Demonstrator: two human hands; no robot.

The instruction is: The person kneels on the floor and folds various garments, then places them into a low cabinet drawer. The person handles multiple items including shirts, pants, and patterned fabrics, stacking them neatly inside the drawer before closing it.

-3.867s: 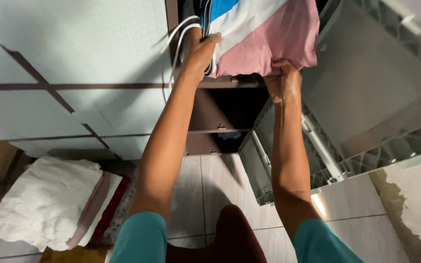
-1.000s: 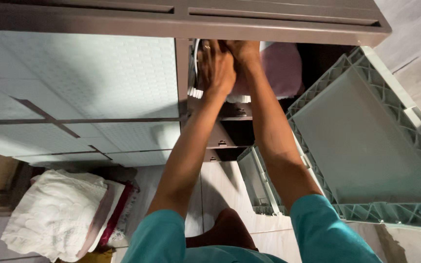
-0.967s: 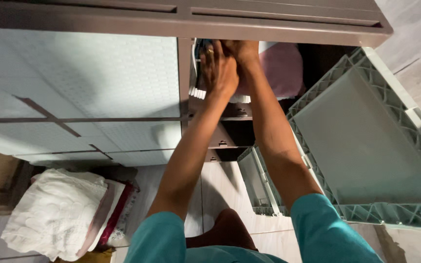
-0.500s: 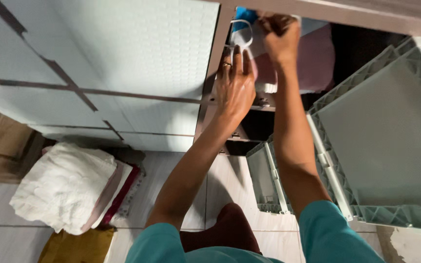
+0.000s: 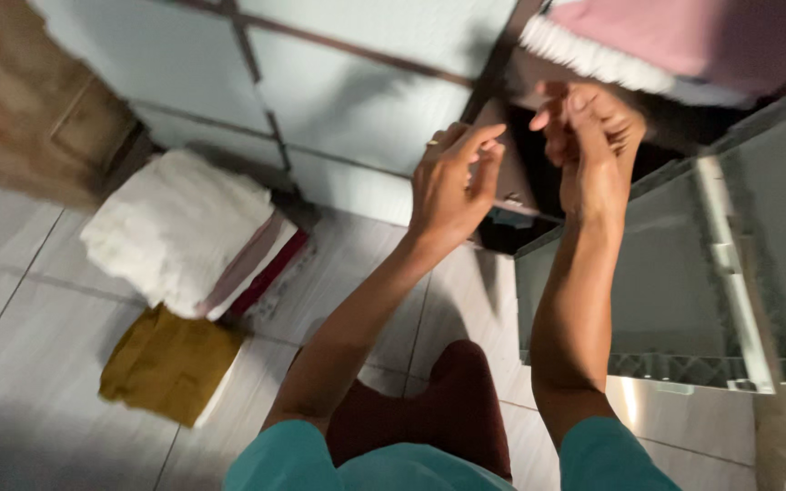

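My left hand (image 5: 452, 182) hangs in the air in front of the cabinet with its fingers loosely curled and nothing in it; a ring shows on one finger. My right hand (image 5: 589, 136) is raised beside it, fingers apart and blurred, also holding nothing. Above both hands, a folded pink and white garment (image 5: 675, 45) lies on a shelf of the open cabinet compartment, apart from my fingers. The pale green cabinet door (image 5: 684, 273) stands open to the right of my right forearm.
A stack of folded cloths, white on top with pink and dark red below (image 5: 188, 232), sits on the tiled floor at the left. A mustard-yellow folded cloth (image 5: 170, 364) lies in front of it. Closed pale green cabinet doors (image 5: 357, 109) fill the upper middle. A brown box (image 5: 38, 100) stands far left.
Both hands have come down and away from the garment on the shelf. The view has tilted downward, so the floor and cloth stack show more.
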